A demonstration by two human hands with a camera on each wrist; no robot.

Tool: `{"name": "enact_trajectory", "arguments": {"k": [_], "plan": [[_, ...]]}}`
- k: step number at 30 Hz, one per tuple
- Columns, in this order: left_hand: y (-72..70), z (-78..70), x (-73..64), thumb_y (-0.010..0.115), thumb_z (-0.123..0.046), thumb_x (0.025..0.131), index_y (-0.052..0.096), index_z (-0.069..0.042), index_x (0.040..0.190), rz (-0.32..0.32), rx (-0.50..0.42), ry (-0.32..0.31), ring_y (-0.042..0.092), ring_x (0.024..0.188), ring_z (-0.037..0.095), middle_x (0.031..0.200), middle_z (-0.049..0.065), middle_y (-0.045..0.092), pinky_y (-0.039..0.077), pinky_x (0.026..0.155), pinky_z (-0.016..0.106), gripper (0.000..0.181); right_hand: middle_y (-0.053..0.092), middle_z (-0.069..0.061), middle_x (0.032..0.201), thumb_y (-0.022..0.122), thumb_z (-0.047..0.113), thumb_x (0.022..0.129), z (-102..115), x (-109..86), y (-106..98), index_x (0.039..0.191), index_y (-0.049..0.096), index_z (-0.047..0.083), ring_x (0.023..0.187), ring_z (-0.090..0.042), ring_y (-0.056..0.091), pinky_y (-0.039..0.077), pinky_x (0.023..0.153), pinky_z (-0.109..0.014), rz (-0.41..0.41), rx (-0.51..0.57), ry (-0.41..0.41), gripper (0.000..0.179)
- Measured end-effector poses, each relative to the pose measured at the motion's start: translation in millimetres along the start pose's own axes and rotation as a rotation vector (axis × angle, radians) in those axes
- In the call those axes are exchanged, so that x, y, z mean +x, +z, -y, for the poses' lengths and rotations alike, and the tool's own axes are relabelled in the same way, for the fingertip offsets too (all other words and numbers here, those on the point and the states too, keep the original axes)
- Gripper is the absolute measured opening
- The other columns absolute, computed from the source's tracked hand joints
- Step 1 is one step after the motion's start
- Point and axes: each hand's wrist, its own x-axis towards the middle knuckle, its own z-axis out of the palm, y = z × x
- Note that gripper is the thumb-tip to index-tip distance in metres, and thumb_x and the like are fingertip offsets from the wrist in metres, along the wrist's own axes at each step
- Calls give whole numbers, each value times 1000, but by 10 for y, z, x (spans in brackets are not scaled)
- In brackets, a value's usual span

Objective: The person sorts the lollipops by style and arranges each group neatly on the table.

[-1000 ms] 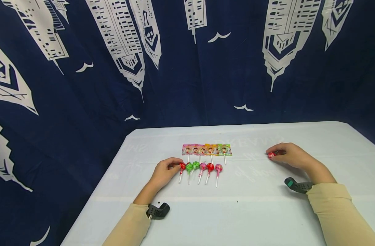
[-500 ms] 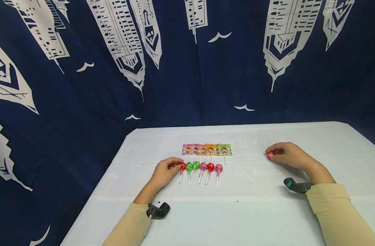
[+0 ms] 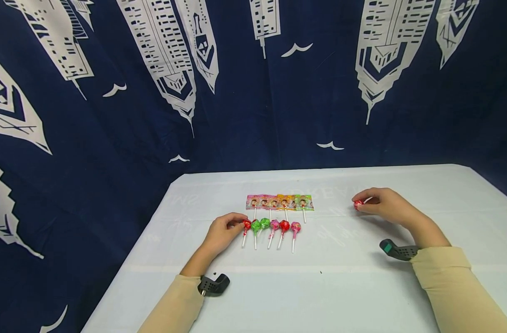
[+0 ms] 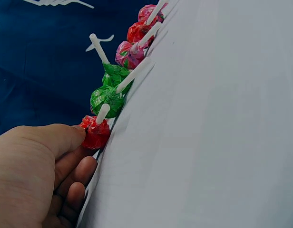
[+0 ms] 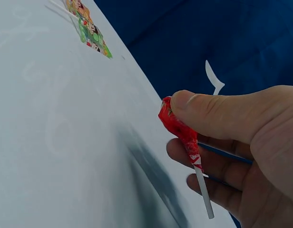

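My left hand (image 3: 222, 235) pinches the head of a red-wrapped lollipop (image 4: 95, 132) at the left end of a row on the white table. Beside it in that row lie two green lollipops (image 4: 107, 100), then pink and red ones (image 3: 284, 226), white sticks toward me. Over at the right, my right hand (image 3: 388, 206) grips another red lollipop (image 5: 177, 124) by its wrapped head between thumb and fingers. Its stick points down in the right wrist view, and a shadow lies on the table below.
Behind the row, flat-wrapped lollipops (image 3: 280, 202) in pink, orange and green packets lie side by side. The white table (image 3: 320, 296) ends at a dark blue curtain (image 3: 245, 115) with white building prints. Each wrist wears a black camera mount (image 3: 213, 285).
My right hand has moved a little left and farther from me with its red lollipop. The left hand and the row have stayed in place.
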Motion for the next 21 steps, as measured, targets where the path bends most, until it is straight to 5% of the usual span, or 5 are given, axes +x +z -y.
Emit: {"name": "enact_trajectory", "arguments": {"k": [21], "plan": [[3, 10, 1, 70, -15, 91, 75, -19, 109, 6, -4, -6, 55, 78, 11, 91, -1, 71, 44, 72, 25, 19, 72, -13, 108, 71, 16, 92, 176, 48, 104, 115, 71, 4, 77, -14, 66, 56, 68, -28, 59, 162, -31, 25]]}}
